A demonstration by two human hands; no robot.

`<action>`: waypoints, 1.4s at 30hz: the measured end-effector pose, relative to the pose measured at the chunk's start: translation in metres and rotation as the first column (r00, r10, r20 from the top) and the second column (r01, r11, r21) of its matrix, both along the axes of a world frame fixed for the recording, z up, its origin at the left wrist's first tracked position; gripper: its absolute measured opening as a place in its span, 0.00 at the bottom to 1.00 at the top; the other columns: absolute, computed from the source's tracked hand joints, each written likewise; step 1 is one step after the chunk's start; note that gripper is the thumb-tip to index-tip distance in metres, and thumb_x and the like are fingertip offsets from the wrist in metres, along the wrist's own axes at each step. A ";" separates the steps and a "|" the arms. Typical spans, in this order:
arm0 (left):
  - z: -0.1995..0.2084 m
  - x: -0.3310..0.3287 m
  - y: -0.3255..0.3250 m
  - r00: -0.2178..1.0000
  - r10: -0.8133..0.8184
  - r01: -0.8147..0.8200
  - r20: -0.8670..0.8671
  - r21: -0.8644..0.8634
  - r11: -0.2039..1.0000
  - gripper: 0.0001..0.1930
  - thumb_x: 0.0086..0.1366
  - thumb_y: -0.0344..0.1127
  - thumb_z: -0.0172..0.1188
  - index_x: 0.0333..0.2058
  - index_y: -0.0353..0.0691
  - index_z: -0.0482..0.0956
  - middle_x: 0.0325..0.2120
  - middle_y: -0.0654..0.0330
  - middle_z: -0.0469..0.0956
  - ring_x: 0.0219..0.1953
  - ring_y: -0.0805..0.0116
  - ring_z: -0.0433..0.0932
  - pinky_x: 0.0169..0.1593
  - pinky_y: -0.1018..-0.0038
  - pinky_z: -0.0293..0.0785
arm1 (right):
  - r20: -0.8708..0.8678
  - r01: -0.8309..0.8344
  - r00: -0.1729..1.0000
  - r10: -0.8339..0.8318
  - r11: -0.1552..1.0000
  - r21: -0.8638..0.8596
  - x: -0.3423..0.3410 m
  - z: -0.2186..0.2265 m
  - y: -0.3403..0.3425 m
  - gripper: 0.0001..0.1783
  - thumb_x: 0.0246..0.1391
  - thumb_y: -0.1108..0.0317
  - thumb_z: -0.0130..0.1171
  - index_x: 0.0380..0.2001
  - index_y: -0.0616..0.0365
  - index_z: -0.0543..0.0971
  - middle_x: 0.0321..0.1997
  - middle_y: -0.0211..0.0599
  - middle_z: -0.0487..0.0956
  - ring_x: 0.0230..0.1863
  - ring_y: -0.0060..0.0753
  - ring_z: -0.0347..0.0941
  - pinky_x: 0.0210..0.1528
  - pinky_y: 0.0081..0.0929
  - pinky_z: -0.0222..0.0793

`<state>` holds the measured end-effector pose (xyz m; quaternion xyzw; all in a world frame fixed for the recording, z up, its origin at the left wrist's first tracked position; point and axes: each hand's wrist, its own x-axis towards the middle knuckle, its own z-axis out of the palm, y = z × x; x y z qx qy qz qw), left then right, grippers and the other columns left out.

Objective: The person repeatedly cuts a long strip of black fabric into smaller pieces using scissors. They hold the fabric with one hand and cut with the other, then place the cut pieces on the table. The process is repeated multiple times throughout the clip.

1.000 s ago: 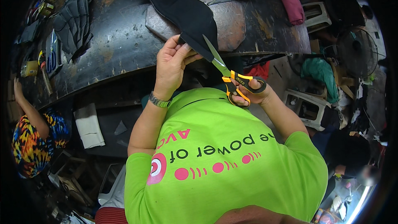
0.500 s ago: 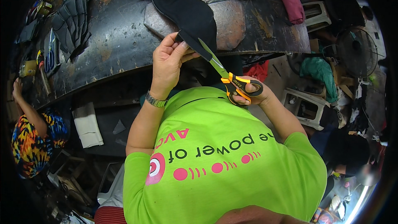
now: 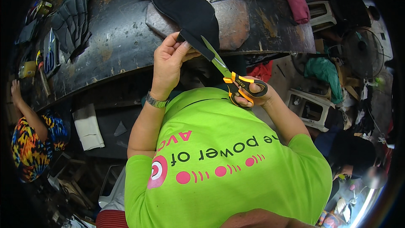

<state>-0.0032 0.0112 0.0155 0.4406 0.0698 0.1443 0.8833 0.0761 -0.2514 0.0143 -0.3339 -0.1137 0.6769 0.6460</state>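
**Scissors (image 3: 228,74) partly hidden by black fabric (image 3: 183,10)**

One blade disappears behind the fabric, whose far end leaves view. Your left hand (image 3: 168,61) pinches its near edge; your right hand (image 3: 255,93) grips the scissors' handles. The fabric crosses a worn board (image 3: 236,21) on the table (image 3: 122,42); dark pieces (image 3: 71,27) lie left.

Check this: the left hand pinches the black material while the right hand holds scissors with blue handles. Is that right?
No: the head view shows orange and black handles. The left hand pinches black material; the right hand holds scissors.
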 end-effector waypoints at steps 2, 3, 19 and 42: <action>0.000 -0.001 0.003 1.000 -0.003 0.003 -0.008 -0.002 1.000 0.12 0.69 0.26 0.49 0.49 0.29 0.71 0.39 0.53 0.80 0.41 0.65 0.81 0.49 0.69 0.79 | -0.011 -0.005 1.000 0.005 1.000 0.003 0.001 -0.001 0.001 0.44 0.46 0.39 0.66 0.54 0.65 0.67 0.20 0.31 0.74 0.14 0.14 0.66 0.17 0.08 0.59; -0.001 -0.002 0.003 1.000 -0.001 0.001 -0.010 0.012 1.000 0.12 0.69 0.26 0.49 0.49 0.29 0.71 0.39 0.53 0.80 0.41 0.65 0.81 0.49 0.69 0.79 | -0.014 -0.007 1.000 0.007 1.000 0.002 0.001 -0.001 0.002 0.45 0.46 0.39 0.66 0.54 0.65 0.66 0.20 0.31 0.74 0.14 0.13 0.66 0.17 0.08 0.58; -0.009 -0.003 0.002 0.999 -0.006 0.007 -0.033 0.021 1.000 0.12 0.69 0.26 0.50 0.48 0.29 0.72 0.40 0.53 0.80 0.41 0.66 0.81 0.49 0.70 0.79 | 0.250 0.008 0.967 0.047 0.976 -0.215 0.008 0.011 -0.001 0.38 0.46 0.45 0.68 0.49 0.65 0.70 0.16 0.30 0.72 0.13 0.15 0.64 0.19 0.12 0.56; -0.020 -0.006 -0.001 0.993 -0.106 0.102 -0.055 -0.064 0.993 0.13 0.71 0.29 0.47 0.50 0.31 0.73 0.42 0.54 0.80 0.42 0.65 0.81 0.49 0.69 0.79 | -0.231 -0.006 0.973 -0.004 0.999 -0.041 0.002 -0.007 0.007 0.43 0.47 0.41 0.65 0.59 0.58 0.66 0.22 0.36 0.73 0.16 0.20 0.66 0.18 0.12 0.62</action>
